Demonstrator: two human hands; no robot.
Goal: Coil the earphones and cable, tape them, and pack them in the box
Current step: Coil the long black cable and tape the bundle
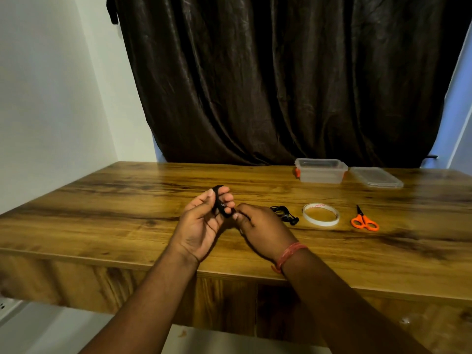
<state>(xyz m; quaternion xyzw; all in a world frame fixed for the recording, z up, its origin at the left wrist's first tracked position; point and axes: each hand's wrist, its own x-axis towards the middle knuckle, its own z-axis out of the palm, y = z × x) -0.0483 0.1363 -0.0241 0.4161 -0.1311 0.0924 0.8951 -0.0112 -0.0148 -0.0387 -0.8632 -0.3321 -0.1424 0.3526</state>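
My left hand holds a black coiled cable wound round its fingers, above the middle of the wooden table. My right hand pinches the cable's end right beside the left fingers. Black earphones lie on the table just right of my right hand, partly hidden by it. A roll of white tape lies flat further right. The clear plastic box stands open at the back right.
The box's clear lid lies flat to the right of the box. Orange-handled scissors lie right of the tape. A dark curtain hangs behind the table, and a white wall stands at the left.
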